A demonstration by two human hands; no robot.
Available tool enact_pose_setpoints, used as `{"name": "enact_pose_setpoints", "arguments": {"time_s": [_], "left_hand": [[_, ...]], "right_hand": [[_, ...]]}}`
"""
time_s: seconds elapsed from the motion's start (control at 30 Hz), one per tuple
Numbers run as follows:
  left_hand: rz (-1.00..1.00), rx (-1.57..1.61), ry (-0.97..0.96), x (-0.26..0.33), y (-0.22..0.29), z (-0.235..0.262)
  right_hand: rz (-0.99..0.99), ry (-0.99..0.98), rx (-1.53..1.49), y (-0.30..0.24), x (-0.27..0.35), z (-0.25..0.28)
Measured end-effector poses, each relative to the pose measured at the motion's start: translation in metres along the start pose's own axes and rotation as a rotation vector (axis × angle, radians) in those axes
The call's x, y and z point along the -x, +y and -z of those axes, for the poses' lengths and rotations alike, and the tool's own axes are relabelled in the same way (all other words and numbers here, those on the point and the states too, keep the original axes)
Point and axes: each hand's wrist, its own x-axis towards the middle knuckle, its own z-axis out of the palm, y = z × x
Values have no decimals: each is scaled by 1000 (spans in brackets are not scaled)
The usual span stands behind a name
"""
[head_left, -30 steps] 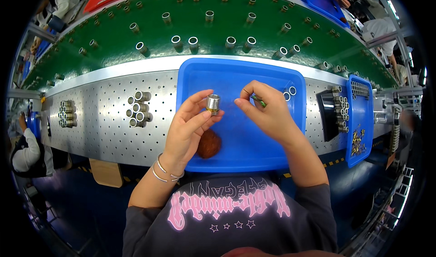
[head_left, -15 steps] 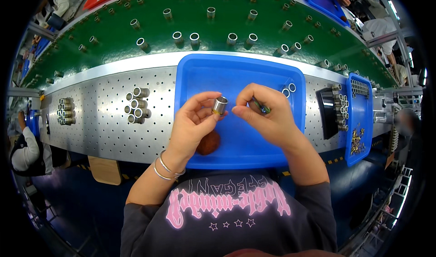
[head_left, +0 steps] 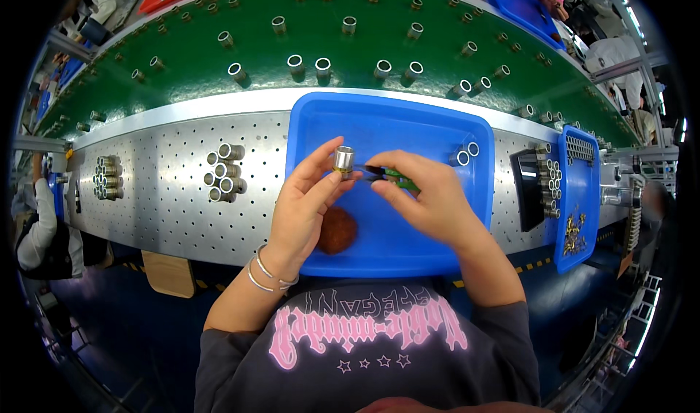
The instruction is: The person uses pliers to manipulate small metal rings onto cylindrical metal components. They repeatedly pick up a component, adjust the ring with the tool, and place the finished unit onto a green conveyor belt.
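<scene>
My left hand (head_left: 306,205) holds a small metal cylinder (head_left: 343,159) upright between thumb and fingers over a blue tray (head_left: 437,132). My right hand (head_left: 430,198) grips a green-handled tool (head_left: 394,177) whose dark tip points at the cylinder's side. A round brown pad (head_left: 337,229) lies in the tray just under my left hand. Two metal rings (head_left: 467,154) rest at the tray's right side.
Stacks of metal cylinders (head_left: 224,172) lie on the perforated steel bench, with another stack (head_left: 106,179) farther left. A green belt (head_left: 182,77) behind carries several upright cylinders. A narrow blue bin (head_left: 580,201) with small parts stands to the right, beside a black holder (head_left: 526,190).
The head view shifted slightly. My right hand has brought the tool's tip closer to the cylinder, which my left hand keeps holding over the tray.
</scene>
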Motion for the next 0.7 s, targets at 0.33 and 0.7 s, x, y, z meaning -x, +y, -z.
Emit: {"name": "enact_pose_setpoints", "arguments": {"time_s": [0.33,0.7], "left_hand": [[-61,-39,-12,1,-1,-4],[-93,-48,1,3,-5,-5]], "right_hand": [[43,112,24,7,2,-8],[23,95,17,5,3,-6]]}}
